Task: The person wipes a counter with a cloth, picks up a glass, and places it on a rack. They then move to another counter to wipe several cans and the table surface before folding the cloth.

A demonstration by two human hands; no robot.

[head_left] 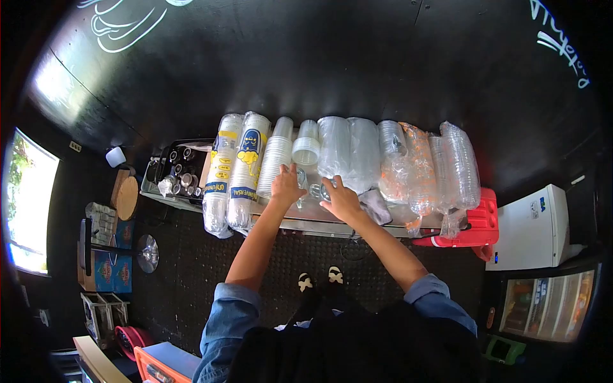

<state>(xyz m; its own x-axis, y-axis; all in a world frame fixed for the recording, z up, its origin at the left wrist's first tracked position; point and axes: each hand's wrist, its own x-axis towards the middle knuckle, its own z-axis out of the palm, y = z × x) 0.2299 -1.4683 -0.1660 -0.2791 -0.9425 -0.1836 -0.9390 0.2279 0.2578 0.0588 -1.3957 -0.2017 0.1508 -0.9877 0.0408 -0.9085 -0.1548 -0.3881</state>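
Observation:
My left hand (287, 186) is at the front of the stainless counter, fingers curved around the side of a clear cup (302, 180). My right hand (341, 202) has its thumb and fingers about another small clear cup (326, 187). Both cups are see-through and partly covered by the fingers. Just behind them lies a short stack of clear plastic cups (306, 151). A longer stack of clear cups (274, 156) runs beside my left hand. Right of my right hand is a crumpled grey cloth (375, 207).
Wrapped sleeves of white cups (248, 163) lie on the left, overhanging the counter edge. Bagged clear cups and lids (460, 166) line the right. A red cooler (479, 220) and white freezer (533, 226) stand at the right. A stool (148, 253) is on the left.

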